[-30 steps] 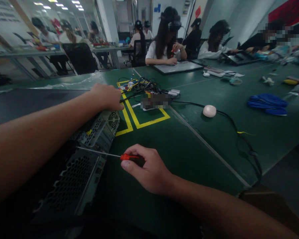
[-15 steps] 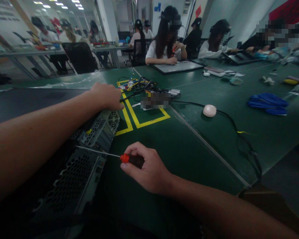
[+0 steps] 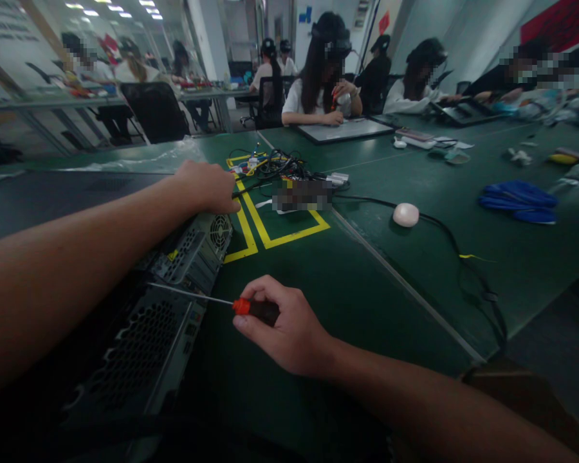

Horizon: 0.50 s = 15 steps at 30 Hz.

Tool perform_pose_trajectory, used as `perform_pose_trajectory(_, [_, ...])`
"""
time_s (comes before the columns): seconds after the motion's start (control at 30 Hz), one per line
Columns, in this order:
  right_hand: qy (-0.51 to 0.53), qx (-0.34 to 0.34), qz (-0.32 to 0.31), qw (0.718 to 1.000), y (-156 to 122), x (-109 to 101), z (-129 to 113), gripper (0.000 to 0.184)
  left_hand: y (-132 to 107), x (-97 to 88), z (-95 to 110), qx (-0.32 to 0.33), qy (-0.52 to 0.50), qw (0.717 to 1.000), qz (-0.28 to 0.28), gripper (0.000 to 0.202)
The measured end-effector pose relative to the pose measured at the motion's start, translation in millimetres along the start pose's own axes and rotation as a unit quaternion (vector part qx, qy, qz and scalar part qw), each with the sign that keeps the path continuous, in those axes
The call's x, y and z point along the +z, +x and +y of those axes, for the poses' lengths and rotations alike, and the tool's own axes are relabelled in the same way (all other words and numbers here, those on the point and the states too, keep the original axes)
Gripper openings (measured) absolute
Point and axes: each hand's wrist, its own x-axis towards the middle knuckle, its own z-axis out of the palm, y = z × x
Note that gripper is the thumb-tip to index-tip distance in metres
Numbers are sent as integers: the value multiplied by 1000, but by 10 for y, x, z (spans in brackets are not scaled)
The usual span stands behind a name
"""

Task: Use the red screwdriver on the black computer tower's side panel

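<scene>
A black computer case lies on its side on the green table, its perforated rear panel facing me. My left hand rests palm down on the case's far top corner, fingers curled over the edge. My right hand is closed around a screwdriver with a red and black handle. Its thin metal shaft runs left, and the tip touches the case's rear panel near the vent grille.
Yellow tape marks a rectangle beyond the case, with a tangle of cables behind it. A pink round object on a black cord and blue cloth lie to the right. Several people sit working at the far side.
My right hand has turned slightly on the screwdriver handle, showing more of its black part. The left hand and the case stay where they were.
</scene>
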Motion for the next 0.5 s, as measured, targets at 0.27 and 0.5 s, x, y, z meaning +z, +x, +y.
perform_pose_trajectory(0.27, [10, -11, -3, 1000, 12, -5, -20, 23, -59, -50, 26, 9, 18, 1000, -11, 76])
perform_pose_trajectory(0.5, [3, -1, -2, 1000, 5, -9, -42, 24, -59, -40, 31, 8, 10, 1000, 1, 68])
